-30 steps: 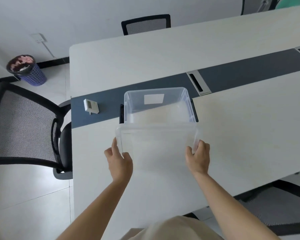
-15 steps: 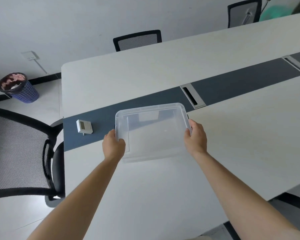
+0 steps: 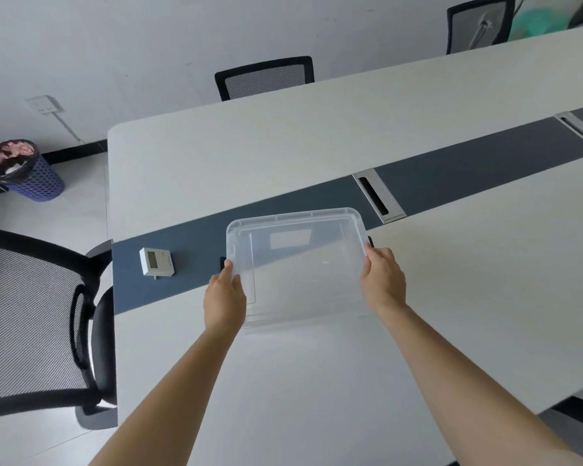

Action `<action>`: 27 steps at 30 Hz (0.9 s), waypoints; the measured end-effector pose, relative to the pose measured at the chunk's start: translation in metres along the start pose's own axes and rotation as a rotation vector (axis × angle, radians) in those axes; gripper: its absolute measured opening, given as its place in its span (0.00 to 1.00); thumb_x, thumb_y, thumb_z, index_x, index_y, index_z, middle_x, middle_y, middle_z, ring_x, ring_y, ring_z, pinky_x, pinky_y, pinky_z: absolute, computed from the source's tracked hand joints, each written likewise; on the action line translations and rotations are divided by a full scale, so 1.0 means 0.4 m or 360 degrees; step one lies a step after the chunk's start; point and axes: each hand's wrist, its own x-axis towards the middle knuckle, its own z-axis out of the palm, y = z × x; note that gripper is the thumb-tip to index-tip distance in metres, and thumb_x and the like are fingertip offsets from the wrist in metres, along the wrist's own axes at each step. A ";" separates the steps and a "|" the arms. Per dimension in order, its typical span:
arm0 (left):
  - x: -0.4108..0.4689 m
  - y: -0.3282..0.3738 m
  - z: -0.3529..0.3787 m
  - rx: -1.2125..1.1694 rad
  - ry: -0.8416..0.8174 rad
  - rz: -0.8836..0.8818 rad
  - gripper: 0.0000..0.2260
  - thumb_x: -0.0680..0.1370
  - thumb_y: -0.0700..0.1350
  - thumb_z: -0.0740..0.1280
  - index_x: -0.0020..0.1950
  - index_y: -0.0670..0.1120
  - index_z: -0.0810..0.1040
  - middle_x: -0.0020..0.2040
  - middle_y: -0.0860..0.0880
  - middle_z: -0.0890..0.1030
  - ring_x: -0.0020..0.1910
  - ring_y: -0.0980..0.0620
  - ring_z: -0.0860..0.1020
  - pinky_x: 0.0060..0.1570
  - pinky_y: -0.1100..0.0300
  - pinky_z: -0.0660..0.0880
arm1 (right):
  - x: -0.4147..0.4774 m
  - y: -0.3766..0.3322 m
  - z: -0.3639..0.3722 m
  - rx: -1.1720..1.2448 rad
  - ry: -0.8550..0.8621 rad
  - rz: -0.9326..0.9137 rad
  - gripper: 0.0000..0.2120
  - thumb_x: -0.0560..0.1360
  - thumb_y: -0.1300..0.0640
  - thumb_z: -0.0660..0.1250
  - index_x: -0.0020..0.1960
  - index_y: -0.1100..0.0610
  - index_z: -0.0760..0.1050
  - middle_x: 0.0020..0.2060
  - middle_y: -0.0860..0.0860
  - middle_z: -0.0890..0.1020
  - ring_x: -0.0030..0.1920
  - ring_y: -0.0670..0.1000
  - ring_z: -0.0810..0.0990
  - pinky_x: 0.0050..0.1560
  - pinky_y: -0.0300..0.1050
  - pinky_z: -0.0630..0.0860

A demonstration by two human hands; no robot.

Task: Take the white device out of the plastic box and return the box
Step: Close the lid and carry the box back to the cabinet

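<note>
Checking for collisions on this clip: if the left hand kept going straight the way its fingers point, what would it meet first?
The left hand points away from the person along the plastic box side. Nothing lies close ahead: only the table's dark strip, then bare white tabletop. The white device sits off to the left, probably outside that line.

Both arms outstretched, L grip (image 3: pixel 224 299), R grip (image 3: pixel 381 282) prob. clamped

I see a clear plastic box (image 3: pixel 297 264), white device (image 3: pixel 156 262) on the table's dark grey strip (image 3: pixel 189 243). Table (image 3: pixel 249 149) off-white; chairs (image 3: pixel 31 324) black mesh; bin (image 3: pixel 31 176) blue, perforated.
</note>
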 end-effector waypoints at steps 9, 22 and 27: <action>-0.067 -0.019 -0.023 0.0084 -0.0151 -0.0077 0.21 0.84 0.46 0.54 0.78 0.50 0.60 0.57 0.42 0.80 0.54 0.41 0.77 0.51 0.49 0.75 | -0.060 0.030 -0.021 0.0036 -0.0142 -0.0006 0.19 0.82 0.61 0.56 0.71 0.57 0.71 0.57 0.57 0.76 0.52 0.61 0.79 0.51 0.50 0.75; -0.295 -0.114 -0.035 0.0209 0.0026 -0.0099 0.21 0.83 0.46 0.52 0.76 0.49 0.62 0.60 0.45 0.77 0.58 0.43 0.75 0.50 0.49 0.73 | -0.317 0.098 -0.022 0.0141 -0.0051 -0.0075 0.19 0.81 0.57 0.59 0.71 0.52 0.73 0.48 0.52 0.76 0.40 0.54 0.76 0.39 0.45 0.72; -0.324 -0.141 -0.045 0.0168 0.0068 -0.0147 0.21 0.82 0.54 0.56 0.74 0.52 0.64 0.62 0.42 0.71 0.62 0.41 0.69 0.55 0.47 0.72 | -0.345 0.125 -0.018 0.0087 -0.0086 -0.0017 0.18 0.80 0.49 0.60 0.69 0.49 0.72 0.60 0.53 0.76 0.61 0.56 0.72 0.51 0.51 0.76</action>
